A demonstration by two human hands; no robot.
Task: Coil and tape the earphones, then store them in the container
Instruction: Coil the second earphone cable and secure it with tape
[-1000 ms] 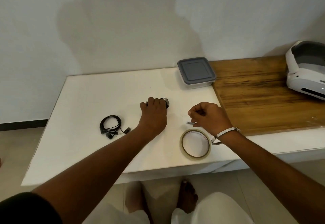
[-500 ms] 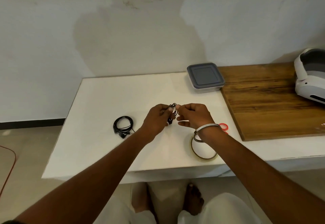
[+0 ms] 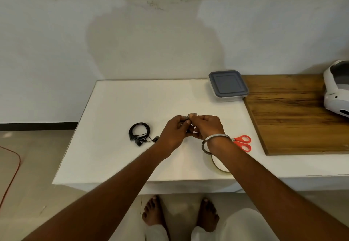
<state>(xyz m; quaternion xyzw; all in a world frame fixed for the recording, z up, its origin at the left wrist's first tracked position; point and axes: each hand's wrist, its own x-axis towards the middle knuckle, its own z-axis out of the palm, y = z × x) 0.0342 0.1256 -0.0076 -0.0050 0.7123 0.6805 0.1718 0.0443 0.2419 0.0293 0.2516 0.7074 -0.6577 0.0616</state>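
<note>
My left hand (image 3: 174, 132) and my right hand (image 3: 206, 127) meet above the middle of the white table (image 3: 117, 112). Together they pinch a small black coiled earphone bundle (image 3: 191, 116), mostly hidden by the fingers; a pale bit, perhaps tape, shows at the fingertips. A second black coiled pair of earphones (image 3: 139, 134) lies on the table left of my left hand, its buds and plug sticking out. The container (image 3: 228, 85), clear with a grey lid on, sits at the back of the table. A roll of clear tape (image 3: 217, 162) lies partly under my right forearm.
Red-handled scissors (image 3: 242, 142) lie right of my right wrist. A wooden board (image 3: 294, 114) covers the right side, with a white headset-like device (image 3: 336, 91) on its far end. The table's front edge is near; my bare feet stand below it.
My left hand lifted the coiled bundle off the table and my right hand came over from beside the tape roll to grip it too. The scissors came into view.
</note>
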